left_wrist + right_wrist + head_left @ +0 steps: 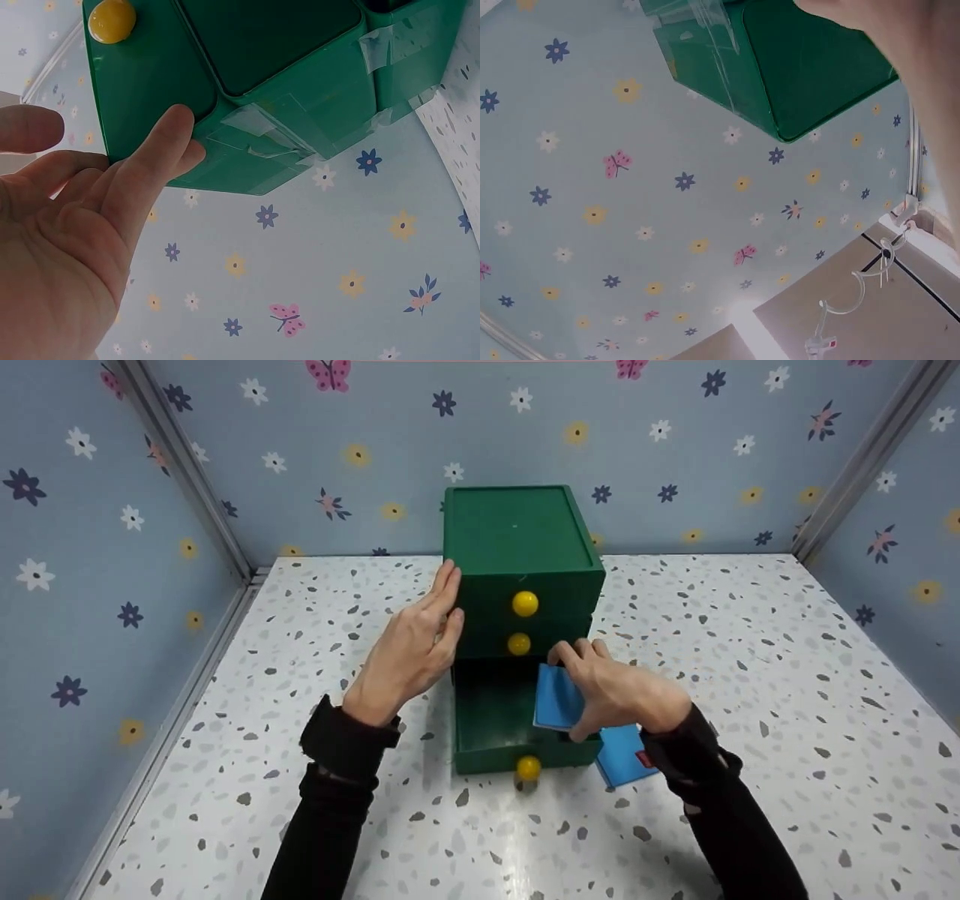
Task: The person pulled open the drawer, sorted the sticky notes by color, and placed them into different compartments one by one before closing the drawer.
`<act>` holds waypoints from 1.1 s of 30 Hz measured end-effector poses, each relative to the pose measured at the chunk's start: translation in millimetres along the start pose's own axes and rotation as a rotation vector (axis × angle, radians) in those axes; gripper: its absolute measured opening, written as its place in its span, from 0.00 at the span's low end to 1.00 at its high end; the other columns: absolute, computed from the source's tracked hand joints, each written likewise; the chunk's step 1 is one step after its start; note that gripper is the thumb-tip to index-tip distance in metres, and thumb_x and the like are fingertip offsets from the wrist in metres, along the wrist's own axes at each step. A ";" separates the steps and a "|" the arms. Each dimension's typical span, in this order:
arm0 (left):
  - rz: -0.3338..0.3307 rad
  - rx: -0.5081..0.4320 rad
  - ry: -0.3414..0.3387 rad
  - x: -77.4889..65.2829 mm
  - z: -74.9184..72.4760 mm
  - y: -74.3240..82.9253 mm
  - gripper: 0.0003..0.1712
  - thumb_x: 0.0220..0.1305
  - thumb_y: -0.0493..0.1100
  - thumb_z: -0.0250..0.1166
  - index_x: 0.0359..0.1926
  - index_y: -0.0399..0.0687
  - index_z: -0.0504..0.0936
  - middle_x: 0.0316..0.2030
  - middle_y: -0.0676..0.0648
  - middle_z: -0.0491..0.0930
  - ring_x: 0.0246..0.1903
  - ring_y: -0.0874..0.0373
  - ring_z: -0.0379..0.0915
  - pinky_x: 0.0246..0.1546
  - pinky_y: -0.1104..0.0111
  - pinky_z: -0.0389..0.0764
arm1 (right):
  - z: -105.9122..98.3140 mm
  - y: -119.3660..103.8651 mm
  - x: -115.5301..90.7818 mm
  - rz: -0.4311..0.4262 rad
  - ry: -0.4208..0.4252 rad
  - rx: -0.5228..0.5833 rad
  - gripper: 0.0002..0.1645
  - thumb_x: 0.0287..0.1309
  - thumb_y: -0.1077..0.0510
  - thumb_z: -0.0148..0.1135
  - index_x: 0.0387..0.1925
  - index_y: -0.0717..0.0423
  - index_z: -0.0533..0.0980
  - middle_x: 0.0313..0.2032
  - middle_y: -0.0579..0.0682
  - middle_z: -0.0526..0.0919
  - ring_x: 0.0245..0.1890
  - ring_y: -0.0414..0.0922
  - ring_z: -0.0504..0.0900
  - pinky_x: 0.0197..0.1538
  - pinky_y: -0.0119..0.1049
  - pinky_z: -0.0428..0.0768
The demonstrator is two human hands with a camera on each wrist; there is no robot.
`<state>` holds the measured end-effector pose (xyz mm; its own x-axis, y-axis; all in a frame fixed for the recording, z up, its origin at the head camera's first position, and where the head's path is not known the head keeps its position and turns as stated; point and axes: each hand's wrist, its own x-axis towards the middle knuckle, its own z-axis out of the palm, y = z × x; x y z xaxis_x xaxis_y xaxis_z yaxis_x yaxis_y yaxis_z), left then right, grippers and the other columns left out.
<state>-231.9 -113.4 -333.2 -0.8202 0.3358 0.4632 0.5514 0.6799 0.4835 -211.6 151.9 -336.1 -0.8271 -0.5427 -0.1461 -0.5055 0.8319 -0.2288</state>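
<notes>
A green drawer cabinet (pixel 517 529) with yellow knobs stands in front, its bottom drawer (pixel 487 720) pulled out. My left hand (pixel 412 649) rests extended fingers against the cabinet's left front edge; the left wrist view also shows the fingers (pixel 161 150) touching it. Over the right part of the drawer, my right hand (pixel 619 686) grips a flat blue square (pixel 556 697) with a pale lower edge, between thumb and fingers. Another flat blue piece (pixel 622 761) with a red tag lies on the table right of the drawer. In the right wrist view the held square is out of sight.
The speckled white table (pixel 300 840) runs round the cabinet. Flowered blue panels (pixel 517 427) enclose the back and both sides. Clear tape (pixel 262 131) is stuck across the cabinet's side.
</notes>
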 end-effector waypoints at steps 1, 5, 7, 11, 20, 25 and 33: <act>0.000 -0.002 -0.001 0.0 0.0 0.1 0.29 0.75 0.47 0.41 0.72 0.43 0.51 0.73 0.45 0.49 0.42 0.55 0.79 0.46 0.66 0.78 | 1.5 -0.7 1.7 0.000 0.000 -0.002 0.51 0.37 0.49 0.77 0.60 0.50 0.57 0.53 0.58 0.64 0.52 0.52 0.62 0.49 0.43 0.75; -0.004 -0.001 -0.001 -0.1 0.0 0.6 0.29 0.75 0.47 0.41 0.72 0.43 0.51 0.73 0.45 0.49 0.43 0.54 0.79 0.48 0.66 0.78 | 6.5 -2.3 7.8 -0.006 -0.001 -0.028 0.51 0.36 0.50 0.78 0.61 0.49 0.57 0.54 0.59 0.64 0.53 0.54 0.61 0.50 0.45 0.75; -0.003 0.000 0.000 -0.1 0.1 0.5 0.30 0.75 0.46 0.41 0.72 0.43 0.51 0.73 0.44 0.49 0.44 0.54 0.79 0.49 0.66 0.78 | 8.8 -3.1 10.1 -0.019 -0.001 -0.044 0.51 0.36 0.50 0.78 0.61 0.49 0.58 0.54 0.59 0.64 0.53 0.54 0.61 0.51 0.45 0.75; -0.002 -0.003 -0.001 -0.2 0.0 0.7 0.29 0.75 0.46 0.41 0.72 0.43 0.51 0.73 0.45 0.49 0.43 0.55 0.78 0.49 0.66 0.78 | 12.5 -3.5 14.1 -0.047 0.001 -0.073 0.51 0.37 0.51 0.78 0.62 0.48 0.59 0.53 0.58 0.65 0.52 0.53 0.62 0.52 0.44 0.74; 0.000 -0.006 0.002 -0.5 0.6 0.3 0.29 0.75 0.46 0.40 0.72 0.43 0.51 0.73 0.45 0.48 0.17 0.56 0.63 0.31 0.69 0.71 | 18.2 -2.9 23.2 -0.077 -0.005 -0.100 0.50 0.35 0.55 0.78 0.61 0.50 0.61 0.54 0.59 0.67 0.51 0.54 0.64 0.52 0.46 0.73; -0.002 -0.003 -0.002 -0.9 0.8 0.2 0.29 0.75 0.46 0.40 0.72 0.43 0.51 0.74 0.45 0.48 0.19 0.58 0.65 0.32 0.70 0.72 | 21.3 -2.4 27.7 -0.057 -0.046 -0.094 0.48 0.37 0.56 0.77 0.60 0.51 0.61 0.54 0.59 0.66 0.52 0.55 0.64 0.52 0.46 0.74; -0.001 0.005 0.001 -0.3 0.3 1.0 0.29 0.75 0.46 0.40 0.72 0.44 0.51 0.73 0.45 0.49 0.18 0.58 0.63 0.37 0.69 0.75 | 12.0 3.4 19.0 -0.072 0.040 -0.055 0.43 0.42 0.51 0.76 0.58 0.53 0.63 0.50 0.60 0.66 0.48 0.54 0.65 0.46 0.43 0.76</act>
<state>-231.1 -112.7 -333.1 -0.8206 0.3346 0.4633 0.5497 0.6837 0.4799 -226.1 143.1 -351.1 -0.7967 -0.5972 -0.0924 -0.5759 0.7966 -0.1837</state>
